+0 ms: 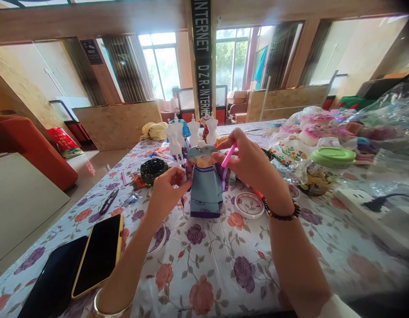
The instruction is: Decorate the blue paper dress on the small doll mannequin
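Observation:
A small doll dress (206,190), with a blue-grey skirt and a patterned top, stands on a miniature mannequin in the middle of the table. At its left side, my left hand (169,187) pinches the edge of the purple sleeve. My right hand (246,154) grips a slim pink stick (229,154), its fingertips against the dress's upper right side. Behind the dress stand several white mini mannequins (175,137), some draped in coloured cloth. A roll of white tape (250,205) lies right of the skirt. Fingers partly hide the sleeves.
Two phones (98,254) and black thread snips (108,201) lie at left, near a dark woven basket (154,170). On the right are a green-lidded jar (330,170), a white power strip (373,216) and plastic-bagged pink items (320,126). The tablecloth (197,265) is floral.

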Tool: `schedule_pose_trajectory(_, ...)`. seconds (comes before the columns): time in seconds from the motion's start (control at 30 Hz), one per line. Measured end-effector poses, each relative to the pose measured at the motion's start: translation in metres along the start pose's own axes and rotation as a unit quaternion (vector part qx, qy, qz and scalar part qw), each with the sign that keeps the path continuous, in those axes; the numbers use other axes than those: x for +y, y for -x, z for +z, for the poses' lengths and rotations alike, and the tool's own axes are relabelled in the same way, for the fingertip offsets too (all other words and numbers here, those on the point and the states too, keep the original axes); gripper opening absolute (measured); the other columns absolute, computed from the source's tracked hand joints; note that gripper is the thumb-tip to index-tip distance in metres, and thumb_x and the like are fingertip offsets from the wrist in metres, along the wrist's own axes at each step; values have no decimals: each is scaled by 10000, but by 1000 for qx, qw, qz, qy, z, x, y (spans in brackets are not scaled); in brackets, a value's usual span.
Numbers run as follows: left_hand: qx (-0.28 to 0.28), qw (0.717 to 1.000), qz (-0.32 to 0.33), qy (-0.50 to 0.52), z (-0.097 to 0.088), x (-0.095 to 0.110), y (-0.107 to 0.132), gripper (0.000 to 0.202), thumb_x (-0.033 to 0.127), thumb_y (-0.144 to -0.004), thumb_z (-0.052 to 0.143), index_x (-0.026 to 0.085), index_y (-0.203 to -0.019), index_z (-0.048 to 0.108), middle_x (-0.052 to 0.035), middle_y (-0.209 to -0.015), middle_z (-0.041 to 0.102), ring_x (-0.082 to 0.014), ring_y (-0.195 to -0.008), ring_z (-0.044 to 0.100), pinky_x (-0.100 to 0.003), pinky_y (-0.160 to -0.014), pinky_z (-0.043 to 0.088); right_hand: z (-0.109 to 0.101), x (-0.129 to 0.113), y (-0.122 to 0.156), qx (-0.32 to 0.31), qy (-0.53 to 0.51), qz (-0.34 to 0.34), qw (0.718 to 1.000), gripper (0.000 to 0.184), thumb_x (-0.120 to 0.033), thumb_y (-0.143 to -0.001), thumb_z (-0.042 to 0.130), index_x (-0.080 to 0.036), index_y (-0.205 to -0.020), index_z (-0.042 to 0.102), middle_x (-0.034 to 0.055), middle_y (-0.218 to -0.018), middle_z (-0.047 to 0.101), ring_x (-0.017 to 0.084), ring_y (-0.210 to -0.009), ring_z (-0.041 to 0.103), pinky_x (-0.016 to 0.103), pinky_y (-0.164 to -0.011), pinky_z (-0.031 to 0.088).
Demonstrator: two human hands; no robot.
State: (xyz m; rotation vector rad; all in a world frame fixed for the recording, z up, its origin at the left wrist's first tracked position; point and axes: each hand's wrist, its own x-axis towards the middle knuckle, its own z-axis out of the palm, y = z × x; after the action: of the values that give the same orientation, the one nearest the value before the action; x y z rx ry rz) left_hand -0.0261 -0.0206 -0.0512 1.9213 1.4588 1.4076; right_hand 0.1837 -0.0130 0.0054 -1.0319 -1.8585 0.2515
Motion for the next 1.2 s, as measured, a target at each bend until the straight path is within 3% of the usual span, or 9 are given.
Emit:
schedule_pose_trajectory(0.17,114,979,26,-169,17,14,17,126,151,-743,597,203,-705,489,54,-648,501,-94,-538,411,-232,-565,309,0,-3,1,-6,6,1,1000,322,-235,-797,654,-231,-809,332,47,-941,676,162,-752,590,329,-688,450)
schedule_pose_trajectory(0.27,133,956,36,-258,31,15,28,79,151,-794,561,206,-760,515,6,-760,573,-130,-593,476,-258,-592,308,-1,-5,2,-7,9,0,1000,312,-254,-797,654,-231,-808,342,52,-948,674,169,-771,596,337,-694,457)
schedule_pose_trajectory(0.47,79,913,56,-396,54,8,51,160,180,-901,437,202,-940,591,-69,-843,608,-195,-633,553,-296,-566,299,-1,-7,3,-10,10,-9,1000,280,-281,-817,633,-229,-819,357,54,-954,670,173,-790,604,345,-707,467)
schedule_pose_trajectory(0.63,6,903,81,-421,60,2,69,227,161,-912,390,195,-872,611,-83,-820,637,-199,-640,577,-302,-584,326,-1,-3,4,-13,-2,-8,1000,307,-308,-804,656,-226,-825,360,49,-945,668,166,-770,601,343,-701,471)
schedule_pose_trajectory(0.8,-40,935,74,-344,56,-5,78,167,282,-908,491,203,-834,619,-70,-821,671,-179,-591,562,-292,-562,291,-8,9,4,-8,36,16,999,240,-276,-808,625,-221,-854,396,36,-915,661,164,-729,583,327,-627,436)
schedule_pose_trajectory(0.9,-21,966,43,-256,46,-9,74,226,381,-897,522,209,-777,608,-46,-789,669,-156,-569,543,-279,-574,306,-17,15,6,-4,84,25,996,187,-186,-788,593,-214,-803,409,26,-791,633,153,-657,537,309,-578,391)
schedule_pose_trajectory(1.03,25,993,-26,-112,30,-16,57,278,427,-867,530,203,-711,582,-17,-666,624,-153,-578,551,-273,-603,368,-26,24,10,-65,140,35,987,183,-150,-783,569,-212,-720,408,0,-627,541,132,-560,440,298,-545,336)
schedule_pose_trajectory(1.13,59,992,-108,24,22,-23,43,296,487,-789,606,193,-820,594,-19,-742,634,-154,-631,576,-268,-606,416,-26,34,14,-90,155,54,982,191,-149,-781,564,-215,-710,399,-8,-620,533,132,-568,446,295,-569,335)
schedule_pose_trajectory(1.2,67,974,-171,132,19,-29,35,433,540,-698,685,186,-923,579,-26,-835,638,-142,-659,580,-260,-606,438,-22,43,18,-85,156,55,983,225,-200,-775,595,-218,-697,384,-13,-605,527,140,-587,471,295,-584,342)
